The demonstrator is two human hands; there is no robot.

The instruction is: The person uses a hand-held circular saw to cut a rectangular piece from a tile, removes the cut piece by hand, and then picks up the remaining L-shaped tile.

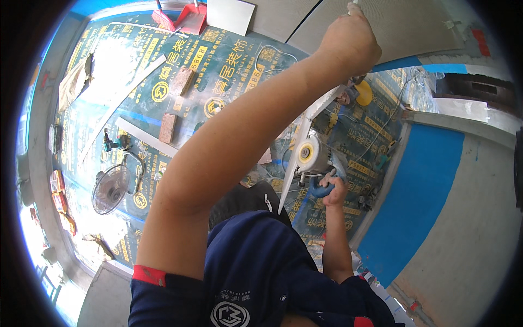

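My left arm reaches across to the upper right. At its end my left hand (351,42) is closed, with a small whitish thing (353,5) showing at the fingertips; its kind is too small to make out. Beside that hand is a large grey-beige panel (406,30). Lower down, my right hand (334,191) wraps round the blue handle of a circular saw (317,155), which has a grey metal housing and a yellow ring round its hub. A narrow pale strip (290,171) runs along the saw's left side. Part of the saw's underside is hidden.
Printed green sheeting (239,60) covers the floor. On it lie long pale strips (122,103), reddish blocks (168,128), a cordless drill (116,140) and a fan (111,189). A red dustpan (192,19) stands at the far side. A blue-banded wall (417,191) bounds the right.
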